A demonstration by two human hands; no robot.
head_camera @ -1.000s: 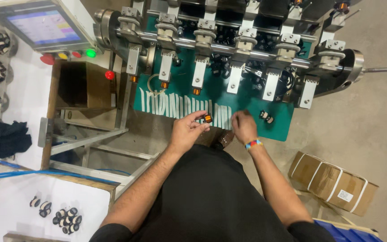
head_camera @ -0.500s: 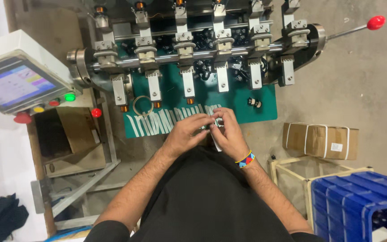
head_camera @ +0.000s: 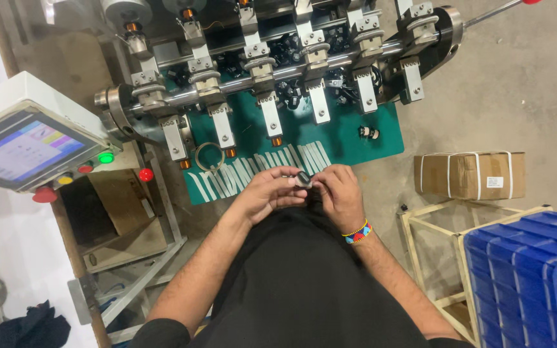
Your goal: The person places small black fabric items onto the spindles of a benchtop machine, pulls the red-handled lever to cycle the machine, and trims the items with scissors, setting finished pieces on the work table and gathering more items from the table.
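Left hand [head_camera: 267, 193]: middle of the frame, fingers curled, pinching the small dark spool [head_camera: 303, 178] from its left side.
Right hand [head_camera: 338, 194]: just right of the spool, fingertips closed on it.
Spool: held between both hands, above the front edge of the green mat [head_camera: 356, 138].
Winding machine [head_camera: 278, 71]: upper middle.
Cardboard box [head_camera: 469, 174]: right, on the floor.

Head camera looks steeply down, near the hands.
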